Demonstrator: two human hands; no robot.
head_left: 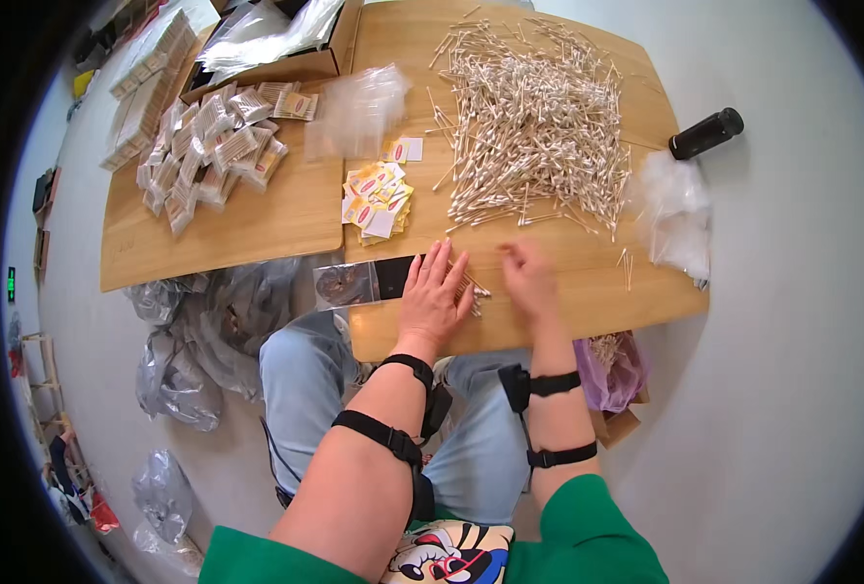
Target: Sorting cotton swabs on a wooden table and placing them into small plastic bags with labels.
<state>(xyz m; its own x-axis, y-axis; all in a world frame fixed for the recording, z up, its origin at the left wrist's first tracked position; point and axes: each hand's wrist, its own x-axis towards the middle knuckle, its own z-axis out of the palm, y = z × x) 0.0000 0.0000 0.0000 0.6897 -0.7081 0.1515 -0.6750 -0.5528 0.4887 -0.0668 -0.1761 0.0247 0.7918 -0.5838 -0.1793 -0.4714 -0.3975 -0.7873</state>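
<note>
My left hand lies flat with fingers stretched out near the table's front edge. Under its fingers is a small bunch of cotton swabs, partly hidden, with white tips sticking out on the right. Beside that hand, to the left, a black strip and a clear plastic sleeve with a dark round thing in it overhang the edge. My right hand is raised just right of the bunch, its fingers drawn in but smeared by motion. A large heap of loose cotton swabs covers the far right of the table.
Yellow-and-white cards lie beyond my left hand, with clear bags behind them. Packed swab bags are piled left, before a cardboard box. A black bottle and a crumpled plastic bag are at the right edge.
</note>
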